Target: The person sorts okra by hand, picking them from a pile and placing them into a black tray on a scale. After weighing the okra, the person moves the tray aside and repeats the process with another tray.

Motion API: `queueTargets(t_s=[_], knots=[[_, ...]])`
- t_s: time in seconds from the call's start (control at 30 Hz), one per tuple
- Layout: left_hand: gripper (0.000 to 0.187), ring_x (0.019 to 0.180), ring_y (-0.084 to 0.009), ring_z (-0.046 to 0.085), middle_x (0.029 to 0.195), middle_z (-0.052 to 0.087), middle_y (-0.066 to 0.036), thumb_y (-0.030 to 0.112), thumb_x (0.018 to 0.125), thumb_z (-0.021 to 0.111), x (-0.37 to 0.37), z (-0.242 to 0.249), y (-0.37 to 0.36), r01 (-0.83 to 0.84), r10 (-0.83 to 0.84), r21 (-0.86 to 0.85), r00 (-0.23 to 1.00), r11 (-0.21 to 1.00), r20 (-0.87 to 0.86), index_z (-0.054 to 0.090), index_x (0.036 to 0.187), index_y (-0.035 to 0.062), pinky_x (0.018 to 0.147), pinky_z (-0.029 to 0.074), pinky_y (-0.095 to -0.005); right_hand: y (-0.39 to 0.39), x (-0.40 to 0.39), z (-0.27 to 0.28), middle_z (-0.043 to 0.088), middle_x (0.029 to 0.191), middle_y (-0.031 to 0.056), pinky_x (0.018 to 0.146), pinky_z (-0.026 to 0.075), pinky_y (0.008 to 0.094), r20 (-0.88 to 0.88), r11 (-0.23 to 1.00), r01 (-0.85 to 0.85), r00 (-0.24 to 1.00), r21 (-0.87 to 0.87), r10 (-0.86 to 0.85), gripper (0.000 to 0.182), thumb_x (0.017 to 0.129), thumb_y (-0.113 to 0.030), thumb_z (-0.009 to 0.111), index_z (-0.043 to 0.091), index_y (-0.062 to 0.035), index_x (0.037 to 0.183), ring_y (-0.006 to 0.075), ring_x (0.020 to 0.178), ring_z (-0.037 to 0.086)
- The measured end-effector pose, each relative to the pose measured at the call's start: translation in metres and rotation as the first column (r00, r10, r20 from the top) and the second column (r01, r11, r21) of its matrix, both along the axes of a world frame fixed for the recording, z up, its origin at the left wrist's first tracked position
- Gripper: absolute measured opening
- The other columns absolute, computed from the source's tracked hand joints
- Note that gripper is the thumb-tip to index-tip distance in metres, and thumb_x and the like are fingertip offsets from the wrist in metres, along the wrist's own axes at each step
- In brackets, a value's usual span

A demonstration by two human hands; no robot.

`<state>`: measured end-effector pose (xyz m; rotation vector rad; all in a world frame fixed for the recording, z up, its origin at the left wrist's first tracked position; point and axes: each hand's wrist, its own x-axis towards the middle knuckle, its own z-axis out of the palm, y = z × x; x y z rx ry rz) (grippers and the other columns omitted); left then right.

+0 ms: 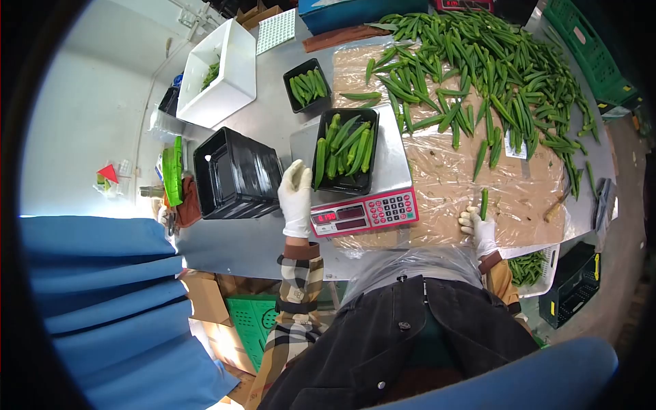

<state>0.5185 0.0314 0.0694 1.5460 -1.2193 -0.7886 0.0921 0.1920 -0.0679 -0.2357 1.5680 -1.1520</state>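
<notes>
My left hand, in a white glove, is beside the left edge of a black tray; its fingers are loosely bent with nothing visible in them. Inside that tray lie several okra pods. The tray rests on the metal plate of a scale with a red front panel and a lit display. My right hand, also gloved, is closed on a single okra pod, which points up from the fingers above the plastic-covered cardboard.
A large okra heap covers the back right. A stack of black trays stands left, a filled tray behind the scale, and a white foam box at back left. Green crates stand beyond the table's right edge.
</notes>
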Motion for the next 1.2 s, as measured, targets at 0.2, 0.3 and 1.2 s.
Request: queueTargets(t_s=[0.2, 0.3, 1.2], knots=[[0.024, 0.107, -0.0312, 0.054, 0.108, 0.063, -0.012, 0.014, 0.075, 0.079, -0.021, 0.000, -0.008, 0.025, 0.124, -0.198, 0.701, 0.980, 0.702, 0.066, 0.093, 0.0052, 0.094, 0.044, -0.0417, 0.003, 0.000, -0.005, 0.071, 0.093, 0.0075, 0.057, 0.054, 0.0235, -0.044, 0.999, -0.054, 0.998, -0.002, 0.054, 0.022, 0.101, -0.017, 0.054, 0.061, -0.0041, 0.117, 0.0135, 0.074, 0.069], [0.018, 0.105, -0.0286, 0.057, 0.108, 0.064, -0.012, 0.009, 0.082, 0.075, -0.020, 0.022, -0.005, -0.010, 0.149, -0.283, 0.867, 0.959, 0.475, 0.067, 0.097, 0.0028, 0.094, 0.045, -0.0387, 0.000, 0.013, 0.028, 0.071, 0.101, 0.0087, 0.066, 0.055, 0.0251, -0.085, 0.982, -0.165, 0.984, -0.089, 0.157, 0.032, 0.102, -0.021, 0.054, 0.057, -0.0026, 0.128, 0.0143, 0.083, 0.069], [0.020, 0.077, -0.0092, 0.062, 0.085, 0.066, -0.002, 0.019, 0.100, 0.060, 0.030, 0.032, 0.047, -0.267, 0.267, 0.036, 0.929, 0.963, -0.257, 0.064, 0.089, 0.0029, 0.073, 0.053, -0.0261, -0.003, 0.044, 0.106, 0.066, 0.081, 0.0025, 0.052, 0.048, 0.0238, 0.386, 0.999, 0.033, 0.922, 0.001, -0.031, 0.027, 0.101, -0.023, 0.056, 0.065, -0.0021, 0.116, 0.0108, 0.059, 0.057]])
